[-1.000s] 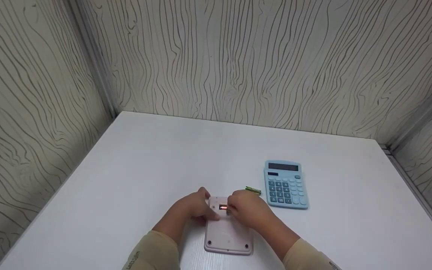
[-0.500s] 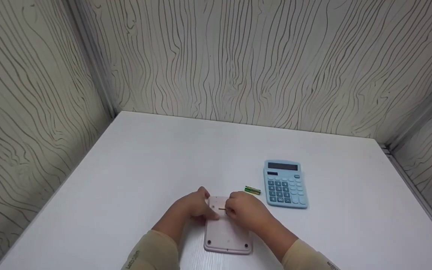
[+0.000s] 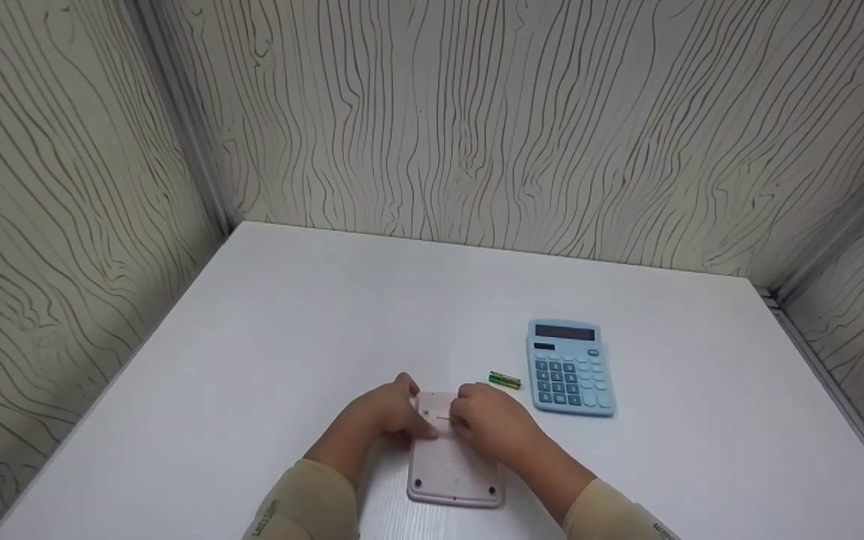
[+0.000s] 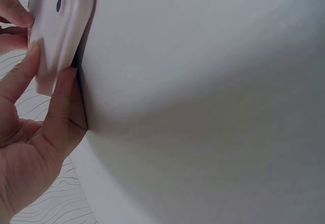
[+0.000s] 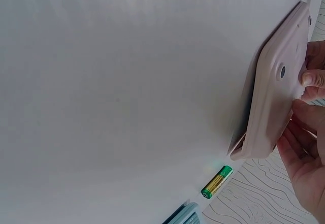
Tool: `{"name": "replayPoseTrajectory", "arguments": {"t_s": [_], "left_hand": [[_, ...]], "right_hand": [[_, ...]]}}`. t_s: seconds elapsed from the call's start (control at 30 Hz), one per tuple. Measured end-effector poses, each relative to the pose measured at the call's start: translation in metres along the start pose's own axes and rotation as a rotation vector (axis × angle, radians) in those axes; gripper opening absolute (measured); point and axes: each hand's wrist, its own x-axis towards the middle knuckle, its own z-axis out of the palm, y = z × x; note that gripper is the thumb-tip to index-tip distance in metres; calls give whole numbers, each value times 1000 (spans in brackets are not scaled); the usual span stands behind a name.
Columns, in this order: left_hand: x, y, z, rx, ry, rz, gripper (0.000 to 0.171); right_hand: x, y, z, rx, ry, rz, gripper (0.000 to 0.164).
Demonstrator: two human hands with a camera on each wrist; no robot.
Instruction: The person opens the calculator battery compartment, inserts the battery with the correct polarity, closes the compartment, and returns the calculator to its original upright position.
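A pale pink calculator (image 3: 456,469) lies face down, its back with dark round feet upward. My left hand (image 3: 391,412) grips its left side, thumb on the back; in the left wrist view the left hand's fingers (image 4: 63,89) are at the edge and underneath. My right hand (image 3: 493,420) has curled fingers at the battery opening near the top, seemingly pinching the small battery cover, which they mostly hide. A thin dark line of the opening shows beside the fingertips. In the right wrist view the right hand (image 5: 307,158) touches the calculator's back.
A green and gold battery (image 3: 505,380) lies just beyond my right hand. To its right, a light blue calculator (image 3: 571,367) lies face up. The white table (image 3: 327,315) meets patterned wall panels (image 3: 432,120) at the back and sides.
The battery opening, with an orange-red glint inside a second ago, has narrowed to a thin line. My right hand has shifted slightly left and down; the left hand stays in place.
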Motion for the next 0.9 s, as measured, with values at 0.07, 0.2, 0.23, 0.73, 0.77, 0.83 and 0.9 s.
{"name": "replayPoseTrajectory", "arguments": {"t_s": [0.07, 0.2, 0.23, 0.73, 0.77, 0.83, 0.9], "left_hand": [[0, 0, 0, 14, 2, 2, 70], [-1, 0, 0, 41, 10, 8, 70], [-1, 0, 0, 43, 11, 9, 69], [0, -1, 0, 26, 12, 6, 70], [0, -1, 0, 26, 12, 7, 70], [-1, 0, 0, 24, 13, 11, 69], [-1, 0, 0, 20, 13, 14, 69]], "right_hand": [[0, 1, 0, 3, -4, -1, 6], [0, 0, -1, 8, -21, 3, 7], [0, 0, -2, 8, -27, 4, 7], [1, 3, -3, -3, -77, -53, 13], [1, 4, -3, 7, -79, -48, 13], [1, 4, -3, 28, -77, -40, 13], [0, 4, -4, 48, -79, -27, 12]]}}
